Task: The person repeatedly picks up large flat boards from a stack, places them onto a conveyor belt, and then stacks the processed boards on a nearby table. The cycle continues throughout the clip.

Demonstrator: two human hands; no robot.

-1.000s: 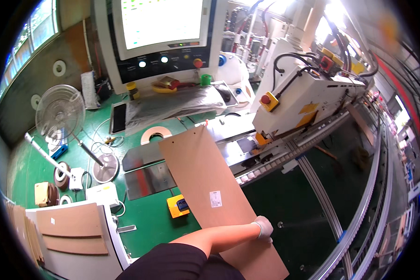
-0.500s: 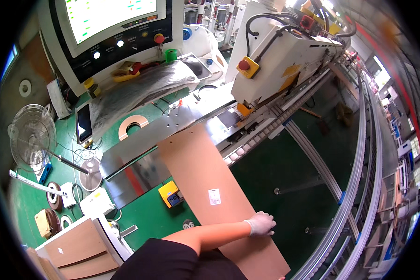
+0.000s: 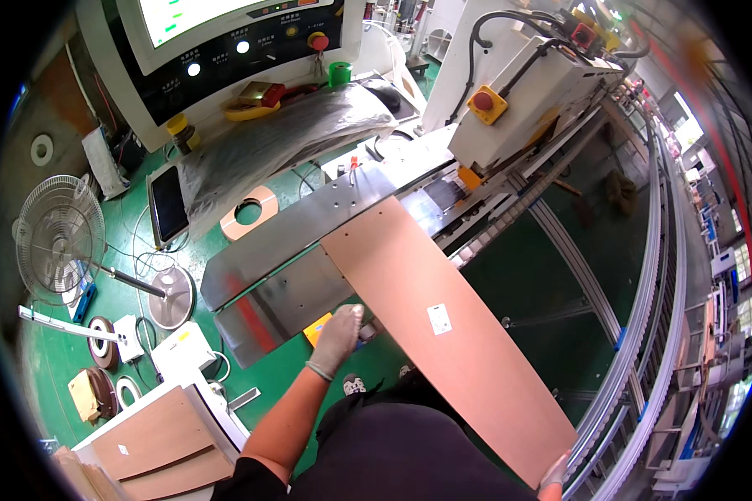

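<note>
A long tan wooden board point(image 3: 468, 342) with a white label lies slanted, its far end resting on the metal machine table point(image 3: 297, 288). Two small holes show near that far end. At the board's near right corner my right hand point(image 3: 555, 473), gloved and partly cut off, grips the end with its fingers along the edge. My gloved left hand point(image 3: 337, 341) is closed in a fist, left of the board and apart from it. Nothing shows in that fist. Below it, partly hidden, is a yellow foot pedal point(image 3: 314, 331) on the green floor.
A white machine head point(image 3: 510, 108) with a red stop button stands beyond the board. Metal roller rails point(image 3: 631, 367) curve along the right. At left are a control screen point(image 3: 192, 17), a standing fan point(image 3: 58, 238) and stacked boards point(image 3: 167, 438).
My left hand has left the board's right edge and swung left, clear of the board. More of my right hand shows at the near corner. The board sits farther right in view.
</note>
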